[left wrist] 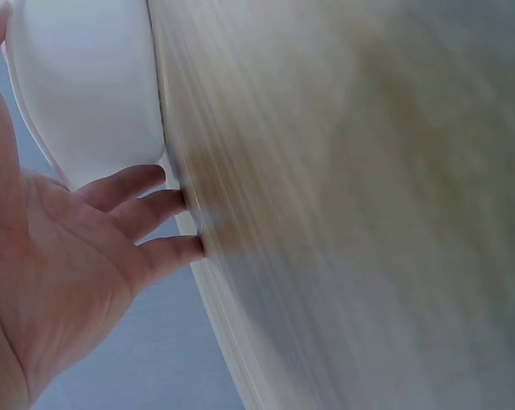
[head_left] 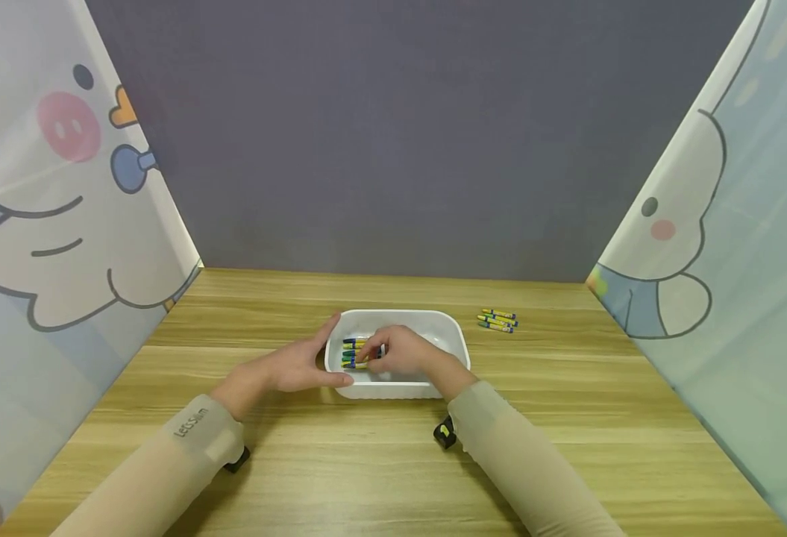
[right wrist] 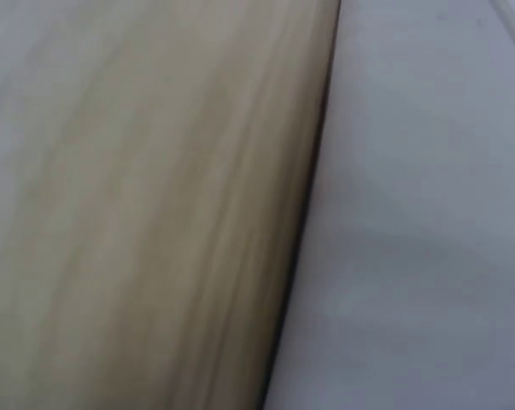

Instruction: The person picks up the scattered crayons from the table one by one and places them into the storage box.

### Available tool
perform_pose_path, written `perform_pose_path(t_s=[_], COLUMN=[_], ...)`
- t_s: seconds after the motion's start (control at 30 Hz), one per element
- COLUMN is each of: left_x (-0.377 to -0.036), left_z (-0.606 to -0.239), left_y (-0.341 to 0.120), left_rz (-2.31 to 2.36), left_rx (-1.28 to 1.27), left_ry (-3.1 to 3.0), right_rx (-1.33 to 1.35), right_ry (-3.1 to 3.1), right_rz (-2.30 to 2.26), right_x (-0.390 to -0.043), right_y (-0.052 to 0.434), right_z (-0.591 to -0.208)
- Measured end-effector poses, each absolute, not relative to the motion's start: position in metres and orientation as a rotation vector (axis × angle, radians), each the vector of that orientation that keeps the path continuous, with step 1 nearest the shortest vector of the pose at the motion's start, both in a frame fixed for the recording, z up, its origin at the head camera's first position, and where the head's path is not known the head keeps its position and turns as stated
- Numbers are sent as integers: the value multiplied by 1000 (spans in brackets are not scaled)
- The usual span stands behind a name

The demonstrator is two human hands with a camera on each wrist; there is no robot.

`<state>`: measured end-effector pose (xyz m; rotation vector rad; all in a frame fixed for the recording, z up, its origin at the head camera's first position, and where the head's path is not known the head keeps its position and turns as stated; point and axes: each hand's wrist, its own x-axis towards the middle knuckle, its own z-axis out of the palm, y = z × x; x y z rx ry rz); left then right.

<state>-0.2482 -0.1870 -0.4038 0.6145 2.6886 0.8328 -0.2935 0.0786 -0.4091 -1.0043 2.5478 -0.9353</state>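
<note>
A white box (head_left: 406, 390) stands on the wooden table, and its left end lies between my left hand's thumb and forefinger. That left hand (head_left: 299, 365) touches the box with fairly straight, spread fingers; in the left wrist view its other fingertips (left wrist: 189, 248) are near the table beside the box wall (left wrist: 95, 94). Several crayons (head_left: 351, 354) lie side by side inside, at the left end. My right hand (head_left: 400, 350) reaches into the box with bent fingers, pinching a crayon (head_left: 356, 366) at the near side of the row. The hand partly hides the crayons. The right wrist view shows no hand.
Several yellow-wrapped crayons (head_left: 497, 321) lie on the table right of the box. A dark grey panel (head_left: 393, 149) rises behind the table (head_left: 339, 462). Cartoon-printed cloths (head_left: 91, 224) hang at both sides.
</note>
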Motion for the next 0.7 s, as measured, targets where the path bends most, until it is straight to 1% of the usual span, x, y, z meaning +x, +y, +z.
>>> perform_pose_path(t_s=[0.23, 0.4, 0.7], left_x=[-248, -248, -247], left_z=[-404, -403, -403], left_y=[-187, -187, -186], left_rz=[826, 838, 833], left_rx=[606, 600, 592], left_ry=[2682, 2677, 2668], right_rx=[-1137, -1145, -1138], right_ry=[2607, 2644, 2668], right_rz=[-731, -646, -624], right_x=[-292, -290, -286], right_y=[74, 71, 72], right_z=[-408, -405, -403])
